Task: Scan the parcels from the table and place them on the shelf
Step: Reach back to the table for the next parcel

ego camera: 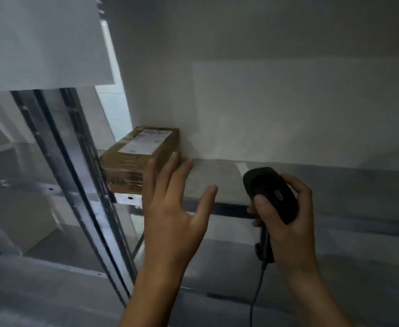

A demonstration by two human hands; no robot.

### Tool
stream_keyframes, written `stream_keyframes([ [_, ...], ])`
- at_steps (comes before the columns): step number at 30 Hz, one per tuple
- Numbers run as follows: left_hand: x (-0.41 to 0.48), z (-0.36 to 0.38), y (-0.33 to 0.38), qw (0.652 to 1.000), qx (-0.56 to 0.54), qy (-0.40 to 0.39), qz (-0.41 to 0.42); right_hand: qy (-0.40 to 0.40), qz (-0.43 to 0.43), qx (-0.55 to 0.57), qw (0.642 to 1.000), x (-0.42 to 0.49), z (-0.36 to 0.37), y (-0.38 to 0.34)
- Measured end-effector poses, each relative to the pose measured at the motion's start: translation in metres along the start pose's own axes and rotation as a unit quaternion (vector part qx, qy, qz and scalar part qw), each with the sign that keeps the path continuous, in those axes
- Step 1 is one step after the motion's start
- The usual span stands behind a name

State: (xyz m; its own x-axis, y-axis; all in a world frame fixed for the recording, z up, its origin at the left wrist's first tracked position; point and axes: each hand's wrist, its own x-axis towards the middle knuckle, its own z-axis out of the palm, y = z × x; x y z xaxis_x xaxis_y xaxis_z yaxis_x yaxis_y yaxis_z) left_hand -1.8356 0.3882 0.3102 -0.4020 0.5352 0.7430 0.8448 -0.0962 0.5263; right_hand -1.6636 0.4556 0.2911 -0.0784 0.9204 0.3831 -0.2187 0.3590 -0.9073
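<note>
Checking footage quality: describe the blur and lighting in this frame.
Head view: dim, greyish light; the metal upright and left edge smear with motion blur; the parcel label is too soft to read; the left hand and the scanner in the right hand are fairly sharp.

Parcel storeroom — metal shelving, labelled cardboard parcel, handheld barcode scanner — bare white wall.

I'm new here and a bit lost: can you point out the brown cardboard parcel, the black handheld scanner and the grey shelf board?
Brown cardboard parcel [132,164], head view, its top face below the label.
Black handheld scanner [270,192], head view, its head.
Grey shelf board [217,175], head view, bare surface.
</note>
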Motion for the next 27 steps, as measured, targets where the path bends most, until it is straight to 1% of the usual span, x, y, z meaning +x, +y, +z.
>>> stream_keyframes([
  [2, -0.028, 0.024, 0.032, 0.999, -0.032, -0.030, 0.000, 0.033, -0.004, -0.023, 0.999, -0.013, -0.044, -0.002],
  [5, -0.072, 0.071, 0.083, 0.990, -0.046, -0.132, 0.035, 0.096, -0.010, -0.058, 0.994, -0.037, -0.120, -0.010],
  [8, -0.121, 0.117, 0.141, 0.965, -0.064, -0.249, 0.050, 0.187, -0.011, -0.096, 0.978, -0.072, -0.206, -0.022],
  [11, -0.176, 0.153, 0.209, 0.930, -0.064, -0.350, 0.090, 0.284, 0.014, -0.132, 0.950, -0.121, -0.301, -0.035],
  [14, -0.237, 0.175, 0.282, 0.888, -0.070, -0.436, 0.127, 0.372, 0.041, -0.160, 0.914, -0.184, -0.391, -0.052],
  [17, -0.303, 0.187, 0.352, 0.841, -0.095, -0.501, 0.179, 0.459, 0.058, -0.151, 0.874, -0.252, -0.467, -0.074],
  [19, -0.346, 0.194, 0.395, 0.813, -0.120, -0.530, 0.209, 0.517, 0.049, -0.122, 0.846, -0.290, -0.510, -0.094],
  [21, -0.383, 0.198, 0.438, 0.781, -0.136, -0.560, 0.241, 0.569, 0.030, -0.119, 0.813, -0.319, -0.550, -0.120],
  [24, -0.427, 0.201, 0.499, 0.728, -0.177, -0.593, 0.294, 0.628, -0.001, -0.157, 0.762, -0.357, -0.600, -0.164],
  [27, -0.462, 0.204, 0.554, 0.692, -0.218, -0.598, 0.339, 0.683, -0.026, -0.192, 0.704, -0.404, -0.636, -0.193],
])
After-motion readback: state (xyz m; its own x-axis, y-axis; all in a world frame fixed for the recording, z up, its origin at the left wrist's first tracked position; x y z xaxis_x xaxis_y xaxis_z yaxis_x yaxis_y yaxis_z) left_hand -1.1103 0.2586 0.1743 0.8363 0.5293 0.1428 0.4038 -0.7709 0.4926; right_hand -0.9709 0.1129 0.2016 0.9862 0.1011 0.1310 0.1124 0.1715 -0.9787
